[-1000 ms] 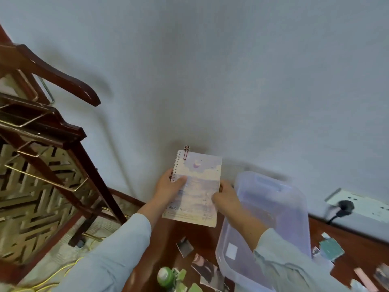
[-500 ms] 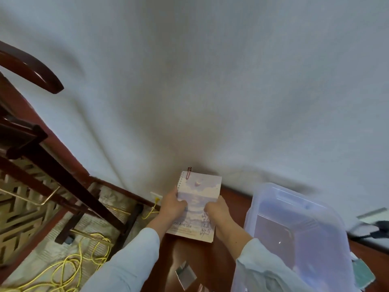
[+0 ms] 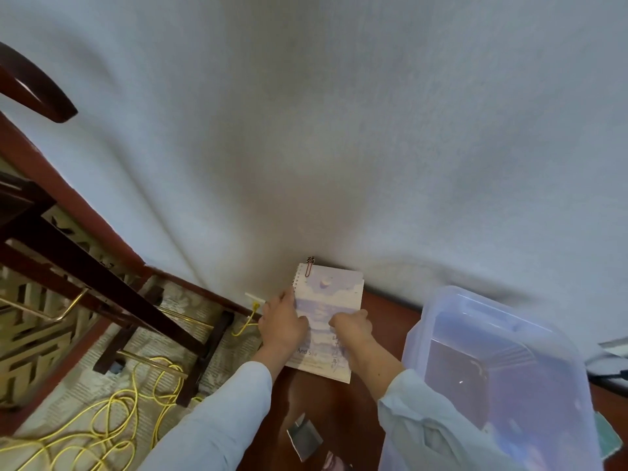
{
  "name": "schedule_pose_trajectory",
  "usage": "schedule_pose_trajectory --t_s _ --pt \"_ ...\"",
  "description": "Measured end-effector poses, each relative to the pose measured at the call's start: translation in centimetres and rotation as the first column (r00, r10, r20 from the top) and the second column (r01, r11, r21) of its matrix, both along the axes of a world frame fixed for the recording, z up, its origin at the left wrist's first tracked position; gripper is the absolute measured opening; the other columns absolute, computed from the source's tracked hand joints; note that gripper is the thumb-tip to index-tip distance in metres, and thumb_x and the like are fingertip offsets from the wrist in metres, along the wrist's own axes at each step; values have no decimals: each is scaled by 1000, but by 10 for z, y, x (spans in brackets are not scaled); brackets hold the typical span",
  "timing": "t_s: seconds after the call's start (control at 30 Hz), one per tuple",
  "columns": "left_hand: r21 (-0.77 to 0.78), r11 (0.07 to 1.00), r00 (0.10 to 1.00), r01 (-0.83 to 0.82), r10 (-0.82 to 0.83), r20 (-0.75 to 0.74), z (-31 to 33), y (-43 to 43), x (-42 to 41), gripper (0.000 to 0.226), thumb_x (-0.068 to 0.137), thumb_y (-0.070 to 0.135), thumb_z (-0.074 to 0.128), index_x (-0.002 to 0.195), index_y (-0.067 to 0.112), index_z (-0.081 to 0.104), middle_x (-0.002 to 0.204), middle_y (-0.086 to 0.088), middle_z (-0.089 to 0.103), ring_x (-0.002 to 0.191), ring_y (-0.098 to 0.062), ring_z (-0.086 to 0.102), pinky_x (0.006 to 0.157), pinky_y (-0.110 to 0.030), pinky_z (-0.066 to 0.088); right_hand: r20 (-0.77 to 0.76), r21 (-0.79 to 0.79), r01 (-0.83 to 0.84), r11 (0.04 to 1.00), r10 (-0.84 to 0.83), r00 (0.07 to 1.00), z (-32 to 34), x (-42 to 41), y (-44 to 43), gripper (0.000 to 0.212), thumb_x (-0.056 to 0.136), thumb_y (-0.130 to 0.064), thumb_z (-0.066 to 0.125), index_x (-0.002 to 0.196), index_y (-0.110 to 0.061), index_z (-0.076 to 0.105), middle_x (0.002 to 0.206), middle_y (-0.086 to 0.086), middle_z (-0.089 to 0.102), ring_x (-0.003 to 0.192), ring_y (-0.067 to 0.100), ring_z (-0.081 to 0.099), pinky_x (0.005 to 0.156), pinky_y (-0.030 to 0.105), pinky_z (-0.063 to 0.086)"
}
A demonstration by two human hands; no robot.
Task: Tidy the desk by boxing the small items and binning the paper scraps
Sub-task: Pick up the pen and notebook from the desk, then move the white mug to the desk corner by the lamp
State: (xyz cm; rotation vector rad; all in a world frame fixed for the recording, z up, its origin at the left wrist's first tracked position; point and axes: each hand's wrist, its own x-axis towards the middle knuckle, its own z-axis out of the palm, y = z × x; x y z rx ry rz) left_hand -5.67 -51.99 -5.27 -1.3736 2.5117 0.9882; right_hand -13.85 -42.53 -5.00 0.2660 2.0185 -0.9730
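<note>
I see the notebook [image 3: 328,300] nearly upright at the worktop's [image 3: 339,409] back edge, against the wall [image 3: 339,147]. Both forearms reach forward. The left hand [image 3: 282,322] curls its fingers round the spiral side, and the right hand [image 3: 353,331] pinches the cover. The box [image 3: 452,300] stands just right.

We see soft, diffuse, rather dim light. A broad grey shadow spreads on the wall [image 3: 272,205] from centre toward 12 o'clock. Wide-angle distortion bends the chair [image 3: 34,91] at 9 o'clock and the plastic box [image 3: 509,329] at 4 o'clock, where a tiny glint shows. Print on the notebook [image 3: 328,300] blurs.
</note>
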Motion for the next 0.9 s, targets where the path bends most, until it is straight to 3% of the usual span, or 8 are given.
schedule_pose_trajectory --t_s 0.1,0.2,0.3,0.4,0.47,0.57,0.67,0.9 --pt "16 1000 999 -6 7 -38 6 -2 3 32 82 23 59 112 17 49 116 -3 51 112 -30 45 87 -40 43 -16 -87 -3 996 2 1000 3 -2 5 88 75 -19 47 153 -26 5 155 4 19 137 35 33 106 54 40" --pt "42 999 994 -19 23 -110 21 0 9 37 82 25 61 118 20 53 114 -2 57 111 -29 49 87 -38 44 -47 -210 -10 978 0 999 10 -2 12 80 65 -16 47 142 -32 30 143 5 42 121 31 52 94 52 51" --pt "136 991 979 -2 29 -199 26 0 16 52 77 34 59 128 26 54 120 -1 61 111 -25 56 92 -41 48 -67 -379 -12 925 -15 998 47 9 25 61 76 -2 45 129 -30 49 125 6 61 104 25 64 79 41 59" --pt "306 951 928 -48 156 -339 62 19 25 56 79 35 58 134 26 50 132 5 54 114 -16 56 90 -31 50 -75 -446 1 895 -39 996 84 22 44 61 84 3 40 140 -19 44 129 5 60 108 19 61 63 23 52" --pt "381 923 888 -53 218 -404 95 40 31 45 90 12 58 134 17 50 127 3 53 108 -14 53 78 -20 46 -95 -467 26 884 -79 992 111 35 65 57 87 1 42 140 -18 44 132 6 57 111 21 60 72 26 54" --pt "410 912 840 4 220 -496 127 83 43 34 91 4 57 123 14 55 120 -6 61 100 -17 57 77 -24 48 -151 -515 71 854 -172 973 154 61 122 44 91 1 45 132 -15 48 123 8 59 112 22 58 90 35 54" --pt "477 876 804 71 232 -547 152 127 53 31 89 3 57 117 16 57 113 -7 63 100 -19 60 83 -31 51 -246 -567 65 821 -244 938 181 79 176 32 94 -3 46 122 -16 52 104 3 62 98 16 62 83 31 55" --pt "491 859 775 148 207 -597 174 194 60 24 91 6 56 112 18 60 105 -5 67 96 -20 65 76 -28 55 -308 -566 166 808 -394 866 183 94 250 28 95 -2 45 117 -14 58 104 4 61 88 15 62 72 26 52"
